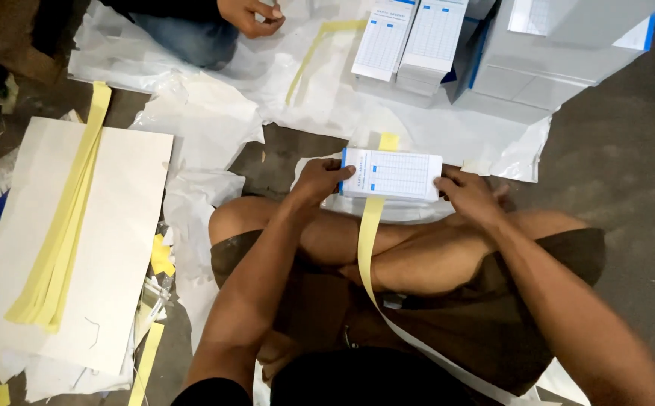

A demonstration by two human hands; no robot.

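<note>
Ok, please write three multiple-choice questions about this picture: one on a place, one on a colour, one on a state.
1. Where does the pile of yellow strips lie?
A. on the white board at the person's left
B. on the grey box
C. on the person's knee

2. What colour is the strip under the stack of cards?
A. red
B. yellow
C. green

3. How is the stack of cards held?
A. by one hand only
B. by no hand
C. between the left hand and the right hand

Answers: 1 A, the pile rests on the board; 2 B, it is pale yellow; 3 C, a hand grips each end.
</note>
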